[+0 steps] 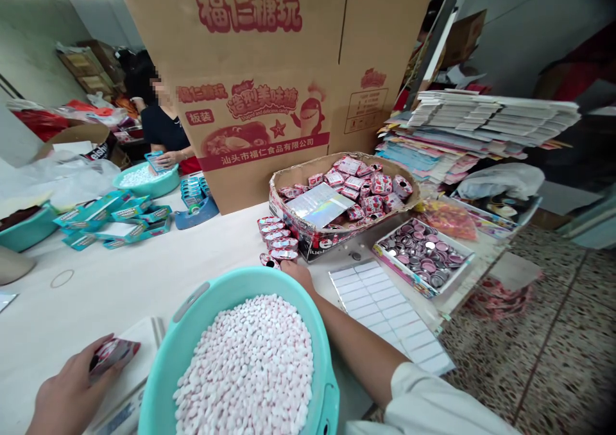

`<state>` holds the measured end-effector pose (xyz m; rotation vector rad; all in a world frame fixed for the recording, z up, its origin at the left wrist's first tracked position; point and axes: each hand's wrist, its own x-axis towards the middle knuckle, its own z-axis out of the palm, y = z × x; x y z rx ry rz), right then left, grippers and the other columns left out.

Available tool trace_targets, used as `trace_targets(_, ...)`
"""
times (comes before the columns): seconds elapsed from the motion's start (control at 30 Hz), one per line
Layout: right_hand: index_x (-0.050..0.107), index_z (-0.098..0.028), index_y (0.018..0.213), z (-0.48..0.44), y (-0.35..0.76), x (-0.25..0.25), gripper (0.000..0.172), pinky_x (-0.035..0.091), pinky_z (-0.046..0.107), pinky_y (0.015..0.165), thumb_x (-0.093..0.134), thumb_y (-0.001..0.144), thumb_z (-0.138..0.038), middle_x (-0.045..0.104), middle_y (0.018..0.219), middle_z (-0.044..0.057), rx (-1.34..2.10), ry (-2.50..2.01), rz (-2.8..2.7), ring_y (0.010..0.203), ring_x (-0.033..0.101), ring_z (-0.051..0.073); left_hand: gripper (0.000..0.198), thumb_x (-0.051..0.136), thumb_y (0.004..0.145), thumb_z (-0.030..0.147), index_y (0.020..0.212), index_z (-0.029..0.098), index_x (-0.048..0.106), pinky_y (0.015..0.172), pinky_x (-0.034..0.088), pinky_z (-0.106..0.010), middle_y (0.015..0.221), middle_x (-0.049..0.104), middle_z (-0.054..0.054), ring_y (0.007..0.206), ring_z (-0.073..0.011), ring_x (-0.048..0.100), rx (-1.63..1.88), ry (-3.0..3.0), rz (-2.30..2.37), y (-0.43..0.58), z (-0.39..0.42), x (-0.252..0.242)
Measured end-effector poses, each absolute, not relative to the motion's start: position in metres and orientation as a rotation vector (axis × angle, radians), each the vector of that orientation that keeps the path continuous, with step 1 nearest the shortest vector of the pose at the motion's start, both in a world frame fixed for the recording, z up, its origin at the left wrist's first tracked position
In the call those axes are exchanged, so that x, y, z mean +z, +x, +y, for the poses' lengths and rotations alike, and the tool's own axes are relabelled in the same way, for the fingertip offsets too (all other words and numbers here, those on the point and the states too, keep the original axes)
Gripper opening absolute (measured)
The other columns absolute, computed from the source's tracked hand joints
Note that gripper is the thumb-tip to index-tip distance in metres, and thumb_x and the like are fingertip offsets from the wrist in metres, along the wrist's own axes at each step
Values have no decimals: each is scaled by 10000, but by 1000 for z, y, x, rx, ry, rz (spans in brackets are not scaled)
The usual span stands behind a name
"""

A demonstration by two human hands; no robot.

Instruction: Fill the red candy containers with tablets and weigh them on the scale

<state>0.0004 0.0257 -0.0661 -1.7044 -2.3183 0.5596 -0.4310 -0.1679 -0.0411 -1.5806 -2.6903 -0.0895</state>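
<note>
My left hand [72, 387], at the lower left, is closed around a small red-and-white printed candy tin [115, 353], above a pale flat stack [144, 339]. My right hand [297, 273] reaches past a turquoise basin [185, 316] of small white and pale pink candies [250, 364]. Its fingers are at the right end of another candy tin [269, 261] with a dark round opening; the basin rim partly hides this grip. Just behind, similar tins [278, 235] stand in a short row.
A cut-down carton [308, 236] holds many printed tins, with a shiny sheet on top. Right of it are a tray of metal lids [428, 255] and a label sheet [385, 307]. A tall cardboard box [269, 56] stands behind. At left, a co-worker [166, 130] handles a teal pack.
</note>
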Motion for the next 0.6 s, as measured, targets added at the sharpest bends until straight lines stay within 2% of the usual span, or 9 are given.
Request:
trace_targets(0.1,622,-129,1108,24,0,-63,306,466,358,735,442,972,-336,705,1067,204,545,-1746,-2302,949,676,293,563,330,804,571,1193,219,535,780,480,-418,1154,670,-137,1006,-361,661,-215,-1596,-2737,-426,-168,-37)
trace_targets(0.27,637,-162,1058,27,12,-56,262,434,364,850,509,939,-358,705,1088,186,514,-1700,-2312,1060,634,296,591,434,748,539,1198,181,568,801,487,-464,1144,669,-161,967,-390,660,-304,-1616,-2758,-407,-169,-18)
trace_targets(0.37,634,-178,1049,31,23,-53,287,414,348,868,561,900,-412,700,1096,157,523,-1648,-2324,1056,621,284,605,393,788,506,1239,136,556,843,484,-473,1181,651,-191,1011,-386,649,-272,-1634,-2782,-396,-169,-8)
trace_targets(0.5,623,-157,1091,37,29,-55,415,414,324,839,560,880,-508,673,1156,177,570,-1625,-2283,1041,615,277,591,343,826,466,1276,135,536,899,470,-476,1227,636,-193,1070,-363,636,-240,-1618,-2787,-394,-169,-10)
trace_targets(0.6,625,-144,1112,42,26,-56,454,420,316,832,598,848,-512,676,1161,181,622,-1587,-2257,1034,622,280,593,336,835,454,1303,137,514,924,462,-460,1263,622,-187,1091,-344,634,-210,-1633,-2764,-401,-170,-20)
